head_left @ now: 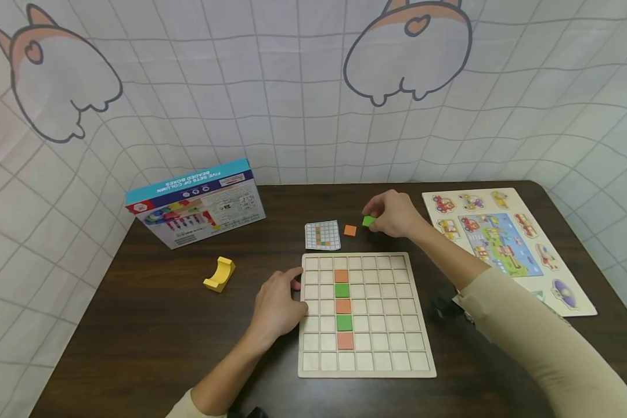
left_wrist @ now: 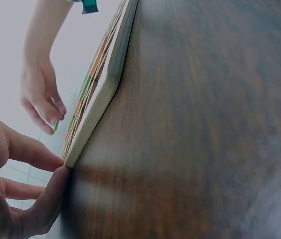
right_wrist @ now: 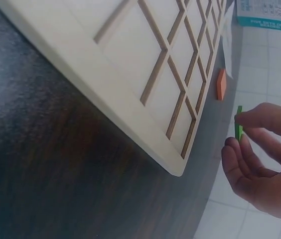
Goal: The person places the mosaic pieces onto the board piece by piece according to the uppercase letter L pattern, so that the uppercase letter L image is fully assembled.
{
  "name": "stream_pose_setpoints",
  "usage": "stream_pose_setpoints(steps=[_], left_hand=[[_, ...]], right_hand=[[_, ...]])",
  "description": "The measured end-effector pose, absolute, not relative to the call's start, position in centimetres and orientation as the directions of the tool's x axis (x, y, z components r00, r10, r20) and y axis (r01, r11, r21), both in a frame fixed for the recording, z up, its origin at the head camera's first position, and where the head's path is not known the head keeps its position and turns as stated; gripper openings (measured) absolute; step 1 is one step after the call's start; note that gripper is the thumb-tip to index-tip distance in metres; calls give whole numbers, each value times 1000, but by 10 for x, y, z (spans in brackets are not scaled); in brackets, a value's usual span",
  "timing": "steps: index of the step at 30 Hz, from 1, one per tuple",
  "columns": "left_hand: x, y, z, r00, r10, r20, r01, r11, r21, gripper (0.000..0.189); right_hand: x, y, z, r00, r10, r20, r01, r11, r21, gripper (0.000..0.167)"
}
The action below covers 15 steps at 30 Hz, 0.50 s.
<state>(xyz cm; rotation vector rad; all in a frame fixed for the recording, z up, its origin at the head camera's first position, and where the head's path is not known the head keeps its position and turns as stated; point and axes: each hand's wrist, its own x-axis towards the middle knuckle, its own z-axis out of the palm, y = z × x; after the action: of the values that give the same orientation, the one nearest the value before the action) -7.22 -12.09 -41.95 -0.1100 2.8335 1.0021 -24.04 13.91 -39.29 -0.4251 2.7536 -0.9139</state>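
A pale wooden grid board [head_left: 368,373] lies on the table, with orange and green square tiles alternating down one column. My left hand [head_left: 274,307] rests at its left edge, thumb and forefinger spread along the side and touching it. Beyond the board's far edge, my right hand [head_left: 394,213] pinches a green tile [head_left: 368,221] between thumb and fingertips. The right wrist view shows that green tile [right_wrist: 238,130] seen edge-on. A loose orange tile [head_left: 350,230] lies just left of it, beside a small pattern card [head_left: 322,235] printed with a coloured grid.
A yellow curved block [head_left: 220,274] sits left of the board. Behind it stands a blue-topped toy box [head_left: 204,203]. To the right, a wooden picture puzzle [head_left: 548,290] lies partly under my right forearm. A white grid-patterned curtain [head_left: 303,116] hangs around the dark table [head_left: 151,337].
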Motion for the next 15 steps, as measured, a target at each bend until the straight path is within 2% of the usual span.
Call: stream_pose_setpoints(steps=[15], left_hand=[[-71,-121,-419,-988,-22,-152,-112,775,622,71]], right_hand=[[-228,143,-390,-935,-344,-87,-222,759,-613,28]])
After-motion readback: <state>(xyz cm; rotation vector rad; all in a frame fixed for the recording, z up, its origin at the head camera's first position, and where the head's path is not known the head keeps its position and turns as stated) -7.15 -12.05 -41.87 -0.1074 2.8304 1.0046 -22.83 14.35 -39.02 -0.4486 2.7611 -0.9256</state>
